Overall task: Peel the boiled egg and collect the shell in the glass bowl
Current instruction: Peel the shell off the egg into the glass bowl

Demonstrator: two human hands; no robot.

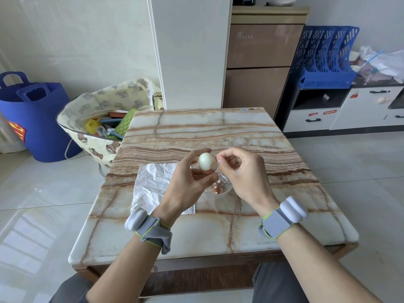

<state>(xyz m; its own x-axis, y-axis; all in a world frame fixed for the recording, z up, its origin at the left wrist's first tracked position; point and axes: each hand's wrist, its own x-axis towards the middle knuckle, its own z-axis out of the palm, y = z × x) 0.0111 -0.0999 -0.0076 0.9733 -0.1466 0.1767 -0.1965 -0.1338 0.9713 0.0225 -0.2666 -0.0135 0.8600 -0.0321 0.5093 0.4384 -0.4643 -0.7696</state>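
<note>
Nearest the camera, the person's dark grey trousers [72, 290] are showing below the table edge. Two bare forearms are reaching forward over it, each wearing a grey fabric wristband with a white pod [148, 229].

Furthest left on the brown-veined marble table [218, 132], a crinkled white sheet [150, 182] is lying flat. The left hand [185, 180] is hovering over its right edge, fingers curled and gripping a smooth white oval boiled egg [206, 161]. The thumb is lying across the top and the fingers are cupping it from below.

The egg is standing with its long axis nearly upright. It looks bare except for a small brown shell patch [211, 171] clinging to its lower right. That patch is facing the right hand [242, 173], so that hand seems the better placed to take it.

The right hand's thumb and forefinger are pressing together against the egg's right flank. Whether a flake is caught between them is too small to tell.

Directly under the egg, between the two hands, a small clear glass bowl [228, 189] is holding brown shell fragments [215, 189].
</note>
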